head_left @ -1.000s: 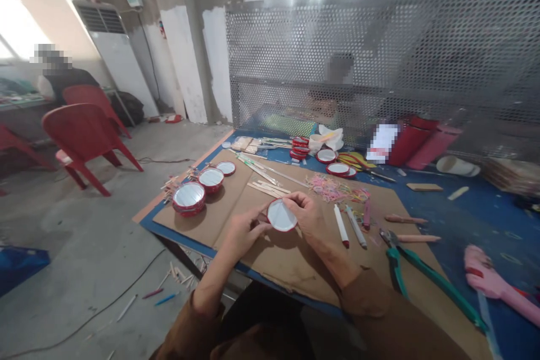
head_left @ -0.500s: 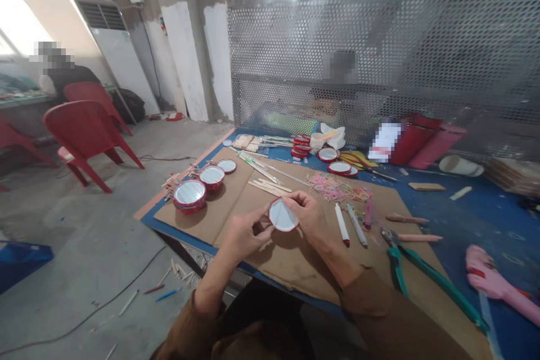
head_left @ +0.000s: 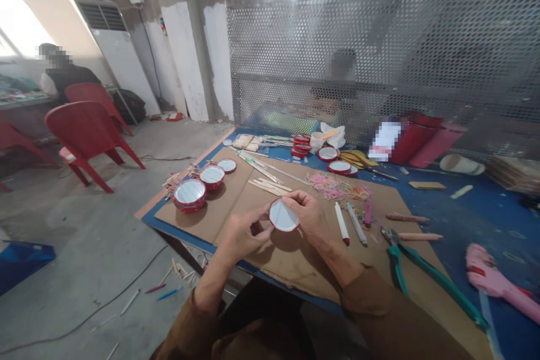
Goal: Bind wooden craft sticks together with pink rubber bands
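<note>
Between my two hands, above the cardboard sheet (head_left: 236, 202), is a small round disc (head_left: 283, 215) with a white face and a red rim. My left hand (head_left: 244, 232) pinches its left edge between thumb and fingers. At the upper right edge, my right hand (head_left: 307, 214) grips it with the thumb on the face. Beyond the disc lie flat wooden sticks (head_left: 270, 186) and a heap of coloured rubber bands (head_left: 335, 187). Just right of my right hand are a white marker (head_left: 342, 224) and a grey marker (head_left: 357, 225).
Stacked red-rimmed drums (head_left: 189, 194) stand at the left of the table. Green-handled pliers (head_left: 439, 275) and a pink glue gun (head_left: 498, 281) lie on the right. Behind the table rises a perforated metal screen (head_left: 287, 50). A person (head_left: 71, 76) sits far left near red chairs (head_left: 86, 129).
Both hands keep their hold on the disc, with hardly any movement. The whole view has shifted very slightly.
</note>
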`<state>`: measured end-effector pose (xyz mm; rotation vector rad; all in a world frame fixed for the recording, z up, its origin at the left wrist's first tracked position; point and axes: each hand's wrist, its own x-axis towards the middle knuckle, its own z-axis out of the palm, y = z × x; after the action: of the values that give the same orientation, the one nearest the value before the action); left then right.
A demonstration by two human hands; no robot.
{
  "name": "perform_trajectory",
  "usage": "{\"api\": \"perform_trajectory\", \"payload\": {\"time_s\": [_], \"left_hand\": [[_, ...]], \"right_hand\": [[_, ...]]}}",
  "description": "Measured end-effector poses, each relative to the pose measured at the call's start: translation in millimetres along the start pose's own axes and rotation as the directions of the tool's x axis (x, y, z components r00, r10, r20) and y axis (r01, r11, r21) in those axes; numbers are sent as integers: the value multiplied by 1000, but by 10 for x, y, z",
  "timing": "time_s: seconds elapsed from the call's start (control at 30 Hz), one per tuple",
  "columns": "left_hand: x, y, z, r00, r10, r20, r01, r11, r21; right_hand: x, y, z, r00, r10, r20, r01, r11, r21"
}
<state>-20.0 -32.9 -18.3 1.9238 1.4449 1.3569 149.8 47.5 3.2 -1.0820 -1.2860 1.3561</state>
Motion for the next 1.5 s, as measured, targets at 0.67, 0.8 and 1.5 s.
{"api": "perform_trajectory", "payload": {"time_s": [0.67,0.8,1.5], "left_hand": [[-17,-38,-7,1000,3,10,-3,999,32],[-20,-69,-18,1000,15,13,-16,998,66],[-27,-64,-25,1000,23,-15,-22,999,37]], "right_hand": [[-10,7,12,1000,14,-6,-13,999,31],[-6,17,9,1000,3,-1,-3,1000,22],[-14,30,14,1000,-1,6,1,1000,2]]}}
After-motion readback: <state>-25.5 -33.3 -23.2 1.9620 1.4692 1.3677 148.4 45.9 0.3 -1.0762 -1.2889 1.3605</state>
